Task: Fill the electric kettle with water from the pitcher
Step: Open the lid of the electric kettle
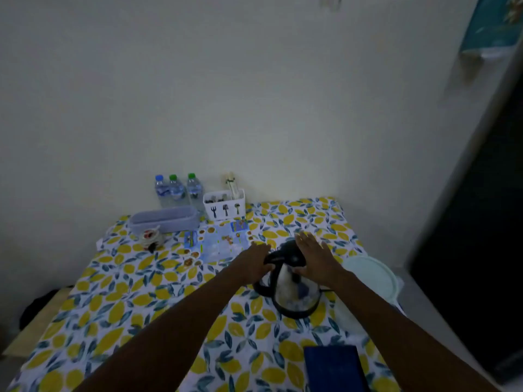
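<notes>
A steel electric kettle (297,292) with a black lid and black handle stands on its base, on the right half of the lemon-print tablecloth (135,301). My left hand (254,265) is curled around the top of the handle on the kettle's left side. Over the black lid, my right hand (315,257) lies flat with its fingers spread, hiding most of the lid. Just right of the kettle stands a pale container with a round white lid (370,274), possibly the pitcher. The dim light leaves that unclear.
Three water bottles (177,189), a white cutlery holder (225,206) and a lavender tray (164,219) line the back wall. A small jar (150,237) and a printed leaflet (218,243) lie mid-table. A dark blue book (334,369) sits at the front edge. There is a dark doorway on the right.
</notes>
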